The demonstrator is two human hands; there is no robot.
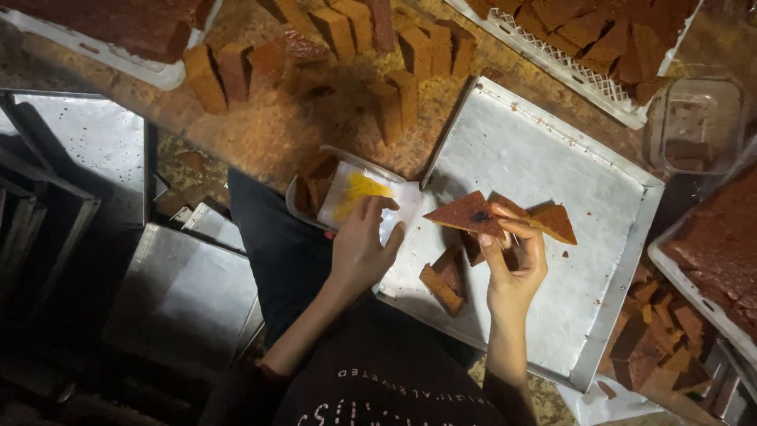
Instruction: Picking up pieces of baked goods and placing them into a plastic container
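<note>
My right hand [514,256] pinches a thin triangular brown cake slice [467,214] with a dark spot on it, held above a metal baking tray [552,166] lined with white paper. Another triangular slice [554,222] shows just behind my fingers. A cut cake piece [443,282] lies on the tray below the hand. My left hand [361,246] rests on a clear plastic container [347,189] with a white sheet and a yellow patch [359,189] inside, next to the tray's left edge.
Upright rectangular cake blocks [371,47] stand on the crumb-covered surface beyond. White trays of cake [599,39] sit at top right and top left. A clear empty box [698,118] lies at right. Cake scraps [658,339] pile at lower right. Metal pans [181,292] stack at left.
</note>
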